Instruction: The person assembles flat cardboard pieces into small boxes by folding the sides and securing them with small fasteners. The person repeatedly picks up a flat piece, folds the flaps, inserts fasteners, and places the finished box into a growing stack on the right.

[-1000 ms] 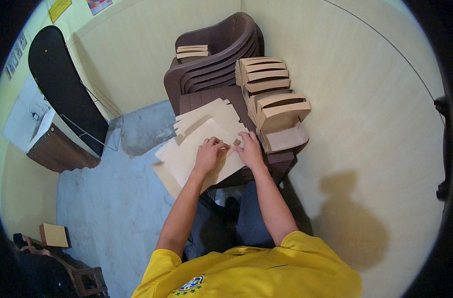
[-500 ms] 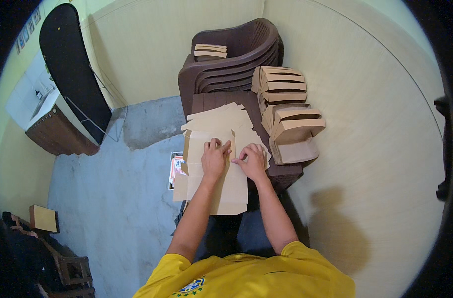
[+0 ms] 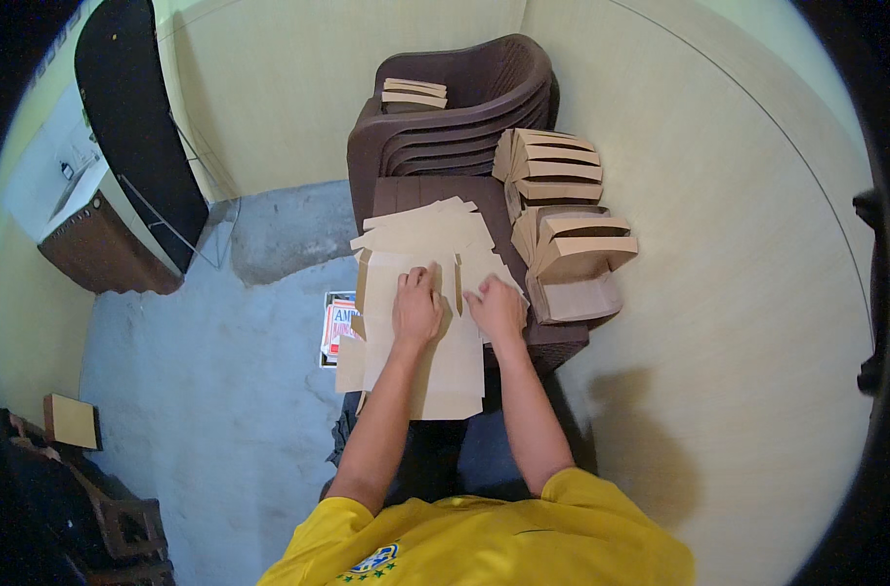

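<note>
In the head view, the left hand (image 3: 417, 305) is loosely open, palm down, its slightly bent fingers together and resting on the flat cardboard sheet (image 3: 450, 381) without gripping it. The right hand (image 3: 498, 308) is half open and curled, thumb and forefinger a little apart, with nothing visible between them; whether its fingertips touch the cardboard cannot be told. Both forearms reach forward and lean inward, the left one crossing the sheet's near part, the right one passing beside its right edge. The sheet lies beneath the left hand and just left of the right hand, a narrow darker strip (image 3: 458, 283) showing between the two. Beyond the sheet are more flat cardboard pieces (image 3: 430, 227) and stacked brown chairs (image 3: 367, 146); to its right stand nested cardboard boxes (image 3: 574, 278).
</note>
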Available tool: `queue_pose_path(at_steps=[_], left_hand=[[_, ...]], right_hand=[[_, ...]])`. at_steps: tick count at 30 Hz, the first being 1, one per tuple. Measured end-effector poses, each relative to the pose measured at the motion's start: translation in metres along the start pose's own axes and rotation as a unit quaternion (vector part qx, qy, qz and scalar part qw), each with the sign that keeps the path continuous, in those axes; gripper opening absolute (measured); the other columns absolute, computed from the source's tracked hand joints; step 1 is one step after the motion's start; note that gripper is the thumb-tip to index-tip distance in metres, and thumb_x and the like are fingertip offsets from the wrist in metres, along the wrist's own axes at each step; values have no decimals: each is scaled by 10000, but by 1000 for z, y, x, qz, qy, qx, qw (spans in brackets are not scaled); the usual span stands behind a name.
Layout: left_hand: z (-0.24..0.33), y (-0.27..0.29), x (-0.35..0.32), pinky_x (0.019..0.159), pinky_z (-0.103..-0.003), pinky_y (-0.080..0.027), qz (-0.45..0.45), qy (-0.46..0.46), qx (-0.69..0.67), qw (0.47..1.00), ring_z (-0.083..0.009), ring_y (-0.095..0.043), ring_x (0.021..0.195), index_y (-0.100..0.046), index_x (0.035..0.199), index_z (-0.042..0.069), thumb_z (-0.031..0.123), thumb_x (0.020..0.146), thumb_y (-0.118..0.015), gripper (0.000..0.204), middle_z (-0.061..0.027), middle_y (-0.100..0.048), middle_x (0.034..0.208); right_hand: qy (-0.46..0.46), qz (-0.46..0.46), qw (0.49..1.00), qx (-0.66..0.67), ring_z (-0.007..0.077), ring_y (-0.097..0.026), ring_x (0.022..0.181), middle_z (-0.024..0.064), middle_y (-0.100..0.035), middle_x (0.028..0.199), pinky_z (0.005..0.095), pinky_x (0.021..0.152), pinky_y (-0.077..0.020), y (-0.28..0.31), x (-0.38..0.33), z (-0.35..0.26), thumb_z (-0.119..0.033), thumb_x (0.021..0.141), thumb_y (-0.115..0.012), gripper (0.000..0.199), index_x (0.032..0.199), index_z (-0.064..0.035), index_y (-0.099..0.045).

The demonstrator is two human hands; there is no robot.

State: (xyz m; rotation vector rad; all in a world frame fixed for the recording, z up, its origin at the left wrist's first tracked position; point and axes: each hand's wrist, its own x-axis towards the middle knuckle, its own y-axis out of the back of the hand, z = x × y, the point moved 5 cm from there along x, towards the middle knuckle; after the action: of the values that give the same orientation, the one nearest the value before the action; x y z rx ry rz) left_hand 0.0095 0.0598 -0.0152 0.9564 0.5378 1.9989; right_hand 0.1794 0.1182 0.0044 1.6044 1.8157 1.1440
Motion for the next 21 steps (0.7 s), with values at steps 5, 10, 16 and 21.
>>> queue_pose_path(at_steps=[5,10,16,21], left_hand=[[3,-2,-3,1108,-507,-465,-92,7,-18,996,-394,-503,1274,-780,1308,276,217,904,-753,409,-176,-572,1340],[10,-13,-3,1120,-517,-452,-146,48,57,986,-377,-425,1352,-758,1347,415,274,905,-800,465,-107,-497,1429],[-8,-34,16,1169,-561,-419,-152,63,20,986,-421,-490,1347,-788,1330,331,275,913,-796,421,-184,-564,1477],[-21,-18,-4,1258,-565,-351,-140,4,-116,983,-425,-489,1493,-784,1277,200,208,963,-745,317,-256,-573,1549]], right_hand=[[28,11,999,-15,432,-736,891,219,-748,919,531,793,-563,2,-54,-3,-152,933,-742,192,1068,-26,-693],[-84,-18,983,161,410,-746,899,221,-766,949,534,802,-561,-6,-48,1,-61,934,-666,251,1184,-40,-655],[49,-6,965,257,354,-773,866,176,-804,978,460,818,-592,-24,-28,-5,-1,918,-654,299,1213,-43,-652],[93,-36,962,253,301,-780,947,147,-810,1012,416,901,-594,-20,-36,-6,26,902,-706,296,1191,-25,-669]])
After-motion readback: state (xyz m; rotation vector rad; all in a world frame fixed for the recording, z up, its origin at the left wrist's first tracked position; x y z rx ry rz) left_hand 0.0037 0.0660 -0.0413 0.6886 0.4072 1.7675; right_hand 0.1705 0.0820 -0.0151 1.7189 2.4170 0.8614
